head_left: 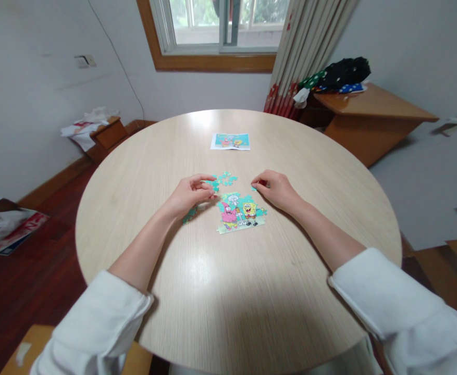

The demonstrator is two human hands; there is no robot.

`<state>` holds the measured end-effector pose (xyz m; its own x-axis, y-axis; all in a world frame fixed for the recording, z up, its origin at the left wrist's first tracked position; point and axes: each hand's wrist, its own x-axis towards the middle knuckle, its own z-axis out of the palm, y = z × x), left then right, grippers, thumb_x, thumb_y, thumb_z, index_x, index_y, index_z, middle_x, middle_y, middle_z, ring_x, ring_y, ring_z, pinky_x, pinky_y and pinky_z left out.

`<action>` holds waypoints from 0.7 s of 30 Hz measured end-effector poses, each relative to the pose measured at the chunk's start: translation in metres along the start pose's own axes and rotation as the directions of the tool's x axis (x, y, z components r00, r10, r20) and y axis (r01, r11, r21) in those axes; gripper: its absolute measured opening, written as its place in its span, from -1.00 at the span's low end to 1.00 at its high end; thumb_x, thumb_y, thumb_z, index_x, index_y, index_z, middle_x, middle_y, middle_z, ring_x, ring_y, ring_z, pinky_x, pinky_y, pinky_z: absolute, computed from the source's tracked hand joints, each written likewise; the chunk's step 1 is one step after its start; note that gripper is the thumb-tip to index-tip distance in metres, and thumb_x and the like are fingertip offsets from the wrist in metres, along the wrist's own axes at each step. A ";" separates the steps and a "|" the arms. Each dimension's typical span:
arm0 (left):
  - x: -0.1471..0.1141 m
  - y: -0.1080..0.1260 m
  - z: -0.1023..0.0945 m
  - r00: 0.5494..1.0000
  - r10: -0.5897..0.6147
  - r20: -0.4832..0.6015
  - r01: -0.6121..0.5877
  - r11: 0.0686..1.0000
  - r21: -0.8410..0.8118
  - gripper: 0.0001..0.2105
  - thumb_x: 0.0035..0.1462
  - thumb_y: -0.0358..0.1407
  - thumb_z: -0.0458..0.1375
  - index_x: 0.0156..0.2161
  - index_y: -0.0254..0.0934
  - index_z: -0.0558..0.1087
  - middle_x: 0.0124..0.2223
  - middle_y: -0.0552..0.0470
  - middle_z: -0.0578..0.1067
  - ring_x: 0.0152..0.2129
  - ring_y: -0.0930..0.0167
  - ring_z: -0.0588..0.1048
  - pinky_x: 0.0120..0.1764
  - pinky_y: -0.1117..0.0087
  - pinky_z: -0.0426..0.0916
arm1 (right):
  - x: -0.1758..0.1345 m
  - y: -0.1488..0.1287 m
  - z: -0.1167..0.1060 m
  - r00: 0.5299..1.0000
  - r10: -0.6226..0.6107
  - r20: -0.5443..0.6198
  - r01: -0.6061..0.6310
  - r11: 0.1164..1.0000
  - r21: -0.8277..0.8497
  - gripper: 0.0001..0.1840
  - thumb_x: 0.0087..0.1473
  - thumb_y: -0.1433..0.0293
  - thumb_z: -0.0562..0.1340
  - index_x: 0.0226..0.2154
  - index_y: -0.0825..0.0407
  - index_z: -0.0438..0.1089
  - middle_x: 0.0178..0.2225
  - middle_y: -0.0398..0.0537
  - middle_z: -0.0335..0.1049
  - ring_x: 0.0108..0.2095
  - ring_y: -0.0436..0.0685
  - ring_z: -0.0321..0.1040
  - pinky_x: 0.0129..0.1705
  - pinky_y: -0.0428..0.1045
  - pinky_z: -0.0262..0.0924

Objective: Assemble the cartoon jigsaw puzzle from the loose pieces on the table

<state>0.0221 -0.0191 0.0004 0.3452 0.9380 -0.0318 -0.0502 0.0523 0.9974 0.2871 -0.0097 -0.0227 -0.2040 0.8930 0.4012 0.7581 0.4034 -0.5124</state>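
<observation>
A partly joined jigsaw puzzle (239, 214) lies flat on the table, showing a pink starfish, a pale green figure and a yellow sponge character on teal. To its left, my left hand (192, 195) hovers with thumb and fingers apart beside loose teal puzzle pieces (225, 179); some of them are partly hidden by it. More pieces (189, 214) lie under that hand's near side. At the puzzle's upper right, my right hand (275, 187) has its fingertips pinched on a small teal puzzle piece (254, 188), close to the tabletop.
A picture sheet (231, 141) with the same characters lies farther back on the round wooden table (197, 291). Behind the table are a window (220, 26) and curtain (302, 47). A wooden cabinet (380, 104) with cloths on top stands at right.
</observation>
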 end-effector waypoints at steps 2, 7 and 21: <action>0.000 0.000 0.000 1.000 -0.008 -0.003 0.008 1.000 -0.023 -0.67 -0.11 -0.46 0.29 -0.15 -0.34 0.47 -0.44 0.06 0.48 -0.43 0.44 0.54 -0.26 0.35 0.40 | 0.000 0.000 0.000 1.000 0.003 0.001 -0.003 1.000 0.002 -0.88 0.03 0.44 0.23 -0.46 0.02 0.51 -0.43 -0.04 0.46 -0.42 0.09 0.31 -0.30 0.03 0.20; -0.002 0.003 0.004 0.999 -0.022 -0.036 0.020 0.997 -0.073 -0.70 -0.06 -0.50 0.23 -0.14 -0.33 0.47 -0.47 0.13 0.41 -0.47 0.48 0.53 -0.20 0.33 0.42 | 0.001 0.001 0.001 1.000 0.008 0.005 -0.008 1.000 0.008 -0.88 0.03 0.45 0.24 -0.46 0.03 0.51 -0.43 -0.03 0.45 -0.41 0.09 0.32 -0.30 0.03 0.19; 0.000 0.005 0.003 0.988 -0.008 -0.155 0.002 0.999 -0.038 -0.82 -0.08 -0.50 0.18 -0.29 -0.32 0.39 -0.49 0.09 0.46 -0.52 0.51 0.49 -0.28 0.38 0.39 | -0.001 0.000 0.001 1.000 -0.016 0.001 0.016 1.000 0.004 -0.85 0.03 0.47 0.20 -0.43 0.03 0.51 -0.42 -0.02 0.47 -0.41 0.09 0.32 -0.30 0.03 0.20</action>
<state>0.0245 -0.0197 0.0059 0.1962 0.9793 -0.0494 -0.0855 0.0672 0.9941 0.2862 -0.0102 -0.0240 -0.2169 0.8864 0.4089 0.7524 0.4187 -0.5085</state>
